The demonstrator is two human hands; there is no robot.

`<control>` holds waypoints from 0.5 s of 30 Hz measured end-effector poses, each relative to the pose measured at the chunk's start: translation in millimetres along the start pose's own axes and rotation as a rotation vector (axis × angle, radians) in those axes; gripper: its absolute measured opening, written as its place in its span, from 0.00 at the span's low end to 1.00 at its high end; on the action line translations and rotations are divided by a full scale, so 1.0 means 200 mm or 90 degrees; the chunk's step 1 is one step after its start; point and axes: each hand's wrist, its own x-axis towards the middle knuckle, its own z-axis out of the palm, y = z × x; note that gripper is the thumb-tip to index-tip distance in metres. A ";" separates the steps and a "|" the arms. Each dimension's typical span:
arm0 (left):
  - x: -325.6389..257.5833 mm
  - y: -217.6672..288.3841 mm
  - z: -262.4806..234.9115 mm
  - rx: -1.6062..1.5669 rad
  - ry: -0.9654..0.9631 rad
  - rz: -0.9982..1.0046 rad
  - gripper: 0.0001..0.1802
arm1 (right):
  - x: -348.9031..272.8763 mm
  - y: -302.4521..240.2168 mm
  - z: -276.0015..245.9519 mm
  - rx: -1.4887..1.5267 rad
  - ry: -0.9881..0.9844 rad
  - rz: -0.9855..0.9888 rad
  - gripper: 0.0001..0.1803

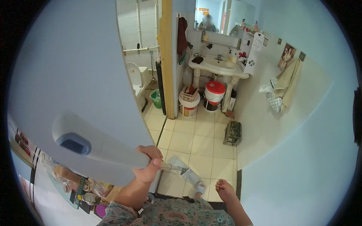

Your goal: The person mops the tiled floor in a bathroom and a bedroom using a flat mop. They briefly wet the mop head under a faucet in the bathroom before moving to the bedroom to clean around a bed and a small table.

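Note:
My left hand [149,165] is wrapped round the pale pole of what looks like a flat mop [109,164]. The near end of the pole, with an oval hanging hole, looms large at the left. Its flat grey head [190,176] rests on the tiled floor, just ahead of my slippered foot [200,188]. My right hand [225,189] hangs low at the right with its fingers curled in, and nothing shows in it. It touches nothing I can see.
A pale door [90,56] stands at the left. Ahead are a washbasin [218,66], a red-lidded bucket [215,90], another bucket [188,107] and a dark crate-like box [232,132] by the right wall. A shelf of bottles and bags [81,205] sits lower left.

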 end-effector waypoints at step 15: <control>0.63 -1.07 0.03 0.344 0.337 -0.045 0.08 | 1.30 -0.98 0.33 -0.138 0.067 0.005 0.10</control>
